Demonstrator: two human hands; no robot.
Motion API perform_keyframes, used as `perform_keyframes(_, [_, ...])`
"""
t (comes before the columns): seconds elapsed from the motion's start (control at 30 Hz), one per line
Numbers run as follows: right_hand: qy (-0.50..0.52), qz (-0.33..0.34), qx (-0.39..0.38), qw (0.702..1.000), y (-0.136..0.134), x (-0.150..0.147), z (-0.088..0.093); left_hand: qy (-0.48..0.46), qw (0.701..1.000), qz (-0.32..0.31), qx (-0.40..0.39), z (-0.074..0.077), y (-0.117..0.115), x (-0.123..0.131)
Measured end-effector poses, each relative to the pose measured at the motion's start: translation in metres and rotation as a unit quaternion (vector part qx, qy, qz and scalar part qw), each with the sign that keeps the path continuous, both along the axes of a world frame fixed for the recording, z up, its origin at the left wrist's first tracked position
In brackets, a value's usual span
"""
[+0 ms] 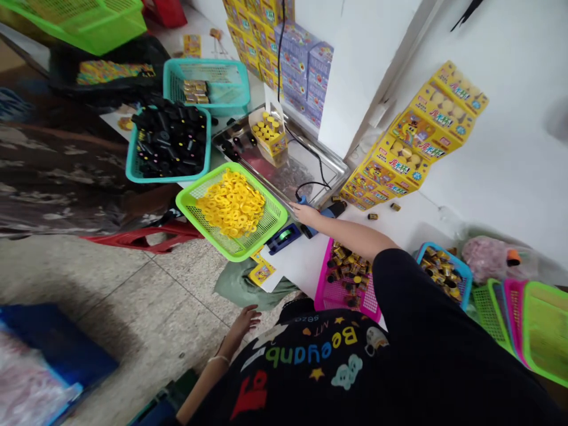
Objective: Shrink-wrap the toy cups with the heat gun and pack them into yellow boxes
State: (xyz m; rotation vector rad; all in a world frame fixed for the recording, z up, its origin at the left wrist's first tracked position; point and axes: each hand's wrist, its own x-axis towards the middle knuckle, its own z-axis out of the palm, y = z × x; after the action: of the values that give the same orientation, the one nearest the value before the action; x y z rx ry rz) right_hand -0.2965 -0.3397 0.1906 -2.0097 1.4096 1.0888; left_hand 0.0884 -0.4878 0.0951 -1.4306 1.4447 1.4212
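My right hand (306, 214) reaches over the work surface and is closed round the handle of a blue and black heat gun (331, 212) with a black cord. Part of the tool is hidden under the hand and forearm. My left hand (244, 324) hangs low over the floor with its fingers apart, holding nothing. Left of the right hand sits a green basket (189, 204) of yellow ring-shaped pieces (235, 204). A blue tape dispenser (284, 238) lies beside it. Behind, a metal tray (323, 160) bears an open box of yellow-capped small containers (268, 133).
A teal basket (131, 160) holds black pieces; another teal basket (239, 89) stands behind. Close to my body is a pink basket (328, 296) of small bottles. Stacked yellow boxes (408, 142) stand by the wall, and a blue basket (464, 272) is at the right.
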Motion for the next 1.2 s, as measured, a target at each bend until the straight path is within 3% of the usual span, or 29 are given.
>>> perform_keyframes(0.07, [-0.004, -0.143, -0.126, 0.982, 0.019, -0.007, 0.012, 0.000, 1.000, -0.001, -0.005, 0.000, -0.002, -0.003])
perform_keyframes(0.17, [0.057, -0.349, -0.233, 0.906, 0.056, -0.021, 0.023, -0.002, 1.000, -0.005, -0.020, -0.002, -0.004, -0.009])
perform_keyframes(0.27, [0.129, -0.542, -0.238, 0.795, 0.084, -0.034, 0.023, 0.000, 0.999, -0.016, -0.028, 0.000, -0.002, -0.012])
perform_keyframes(0.37, [0.119, -0.642, -0.220, 0.724, 0.093, -0.030, 0.015, 0.020, 0.999, -0.036, -0.036, 0.008, 0.003, -0.018])
perform_keyframes(0.47, [0.061, -0.686, -0.204, 0.695, 0.092, 0.000, 0.012, 0.086, 0.992, -0.063, -0.062, 0.021, 0.010, -0.042])
perform_keyframes(0.53, [0.028, -0.705, -0.209, 0.677, 0.096, 0.028, 0.016, 0.157, 0.982, -0.079, -0.072, 0.029, 0.019, -0.078])
perform_keyframes(0.63, [0.000, -0.728, -0.234, 0.645, 0.111, 0.069, 0.028, 0.260, 0.959, -0.083, -0.082, 0.034, 0.039, -0.164])
perform_keyframes(0.7, [-0.006, -0.744, -0.243, 0.623, 0.127, 0.087, 0.036, 0.321, 0.937, -0.033, -0.138, 0.031, 0.058, -0.230])
perform_keyframes(0.77, [-0.003, -0.758, -0.248, 0.603, 0.144, 0.097, 0.042, 0.325, 0.930, -0.004, -0.172, 0.025, 0.078, -0.289])
perform_keyframes(0.83, [0.002, -0.769, -0.252, 0.588, 0.160, 0.097, 0.045, 0.319, 0.927, 0.017, -0.195, 0.017, 0.095, -0.331])
perform_keyframes(0.9, [0.006, -0.776, -0.254, 0.578, 0.171, 0.091, 0.045, 0.317, 0.922, 0.031, -0.218, 0.011, 0.107, -0.353])
perform_keyframes(1.0, [0.006, -0.777, -0.262, 0.573, 0.176, 0.069, 0.041, 0.329, 0.914, 0.026, -0.236, 0.008, 0.115, -0.359])
perform_keyframes(1.2, [0.001, -0.765, -0.255, 0.591, 0.146, -0.013, 0.007, 0.354, 0.908, -0.028, -0.224, 0.009, 0.117, -0.355])
